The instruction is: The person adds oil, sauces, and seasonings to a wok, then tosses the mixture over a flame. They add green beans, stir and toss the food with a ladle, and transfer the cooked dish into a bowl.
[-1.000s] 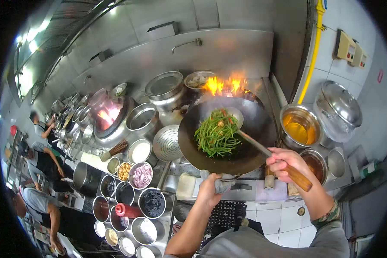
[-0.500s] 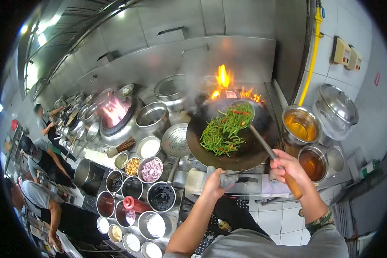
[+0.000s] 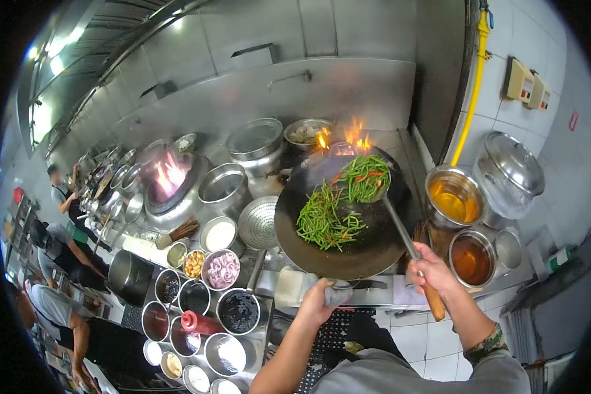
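My left hand [image 3: 317,302] is closed around a grey cloth [image 3: 338,293] at the near rim of a large dark wok [image 3: 387,240]. My right hand [image 3: 433,268] grips the wooden handle of a metal ladle [image 3: 400,218]. The ladle's bowl, at the far side of the wok, is heaped with cut green beans [image 3: 364,178] and red pepper strips, which mostly hide it. More green beans lie in the middle of the wok. Flames [image 3: 356,134] rise behind its far rim.
Left of the wok are a perforated strainer [image 3: 259,223], sliced onions [image 3: 222,269], a red squeeze bottle [image 3: 200,323] and several sauce pots. To the right stand a pot of yellow oil [image 3: 454,197] and a pot of brown liquid [image 3: 471,257]. Co-workers [image 3: 72,308] stand far left.
The flames behind the wok have become lower. The loaded ladle has come slightly down and nearer, and my right hand is a little lower. The view has shifted slightly.
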Action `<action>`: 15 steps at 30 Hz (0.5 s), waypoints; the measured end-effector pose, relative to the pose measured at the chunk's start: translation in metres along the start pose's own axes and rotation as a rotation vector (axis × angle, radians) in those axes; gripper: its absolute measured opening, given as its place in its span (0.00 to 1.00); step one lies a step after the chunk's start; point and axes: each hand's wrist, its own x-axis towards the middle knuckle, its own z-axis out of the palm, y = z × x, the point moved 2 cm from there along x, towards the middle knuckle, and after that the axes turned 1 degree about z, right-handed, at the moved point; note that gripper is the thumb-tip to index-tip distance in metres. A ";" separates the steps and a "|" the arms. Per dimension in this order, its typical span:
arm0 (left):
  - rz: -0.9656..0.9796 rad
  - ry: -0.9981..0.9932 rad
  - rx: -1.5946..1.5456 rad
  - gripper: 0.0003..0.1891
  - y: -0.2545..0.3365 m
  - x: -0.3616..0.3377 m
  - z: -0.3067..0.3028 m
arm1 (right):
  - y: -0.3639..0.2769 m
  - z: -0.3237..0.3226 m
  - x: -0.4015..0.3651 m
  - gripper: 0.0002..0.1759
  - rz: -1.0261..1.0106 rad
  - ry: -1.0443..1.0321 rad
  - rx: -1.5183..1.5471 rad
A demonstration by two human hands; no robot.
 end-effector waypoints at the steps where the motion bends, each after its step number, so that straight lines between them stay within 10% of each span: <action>1: -0.007 0.012 0.004 0.18 -0.002 0.002 -0.002 | -0.004 -0.005 0.004 0.21 0.045 -0.027 0.095; 15: 0.085 0.230 -0.122 0.22 0.008 -0.006 0.068 | -0.083 -0.069 0.066 0.26 0.269 -0.295 0.115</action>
